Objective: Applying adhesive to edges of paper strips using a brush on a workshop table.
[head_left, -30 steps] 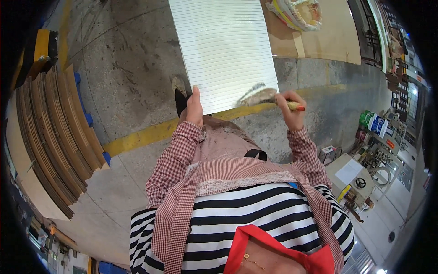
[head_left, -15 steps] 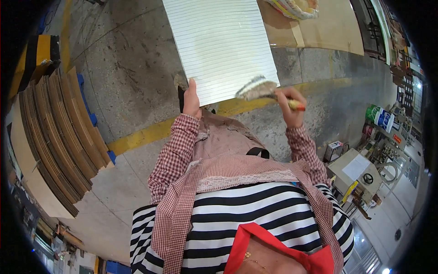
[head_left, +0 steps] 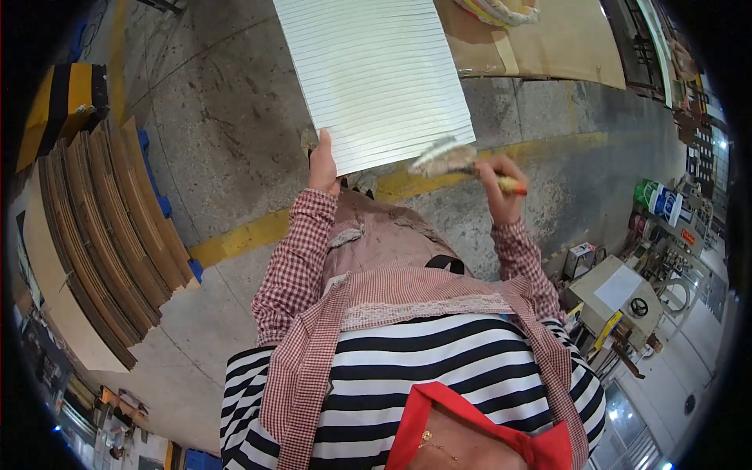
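A white stack with many thin dark lines running across it takes up the top middle of the view. Its surface looks pale and slightly glossy, faintly yellowish toward the middle. My left hand grips its near left corner, with the thumb lying along the edge and the other fingers mostly hidden. In my right hand is a wide paintbrush, its red-tipped handle poking out past the fingers. Whitish matter coats the bristles, which hang by the near right corner of the stack; I cannot tell whether they touch it.
Stacked brown cardboard sheets stand at the left, below a yellow-and-black striped block. A brown board lies at the upper right, a whitish container on it. Machinery with a handwheel and a green-and-white bucket are at the right.
The brush has swung slightly down and to the right, toward the stack's near edge, and is tilted differently. My left hand stays on the corner. The whole view has shifted a little.
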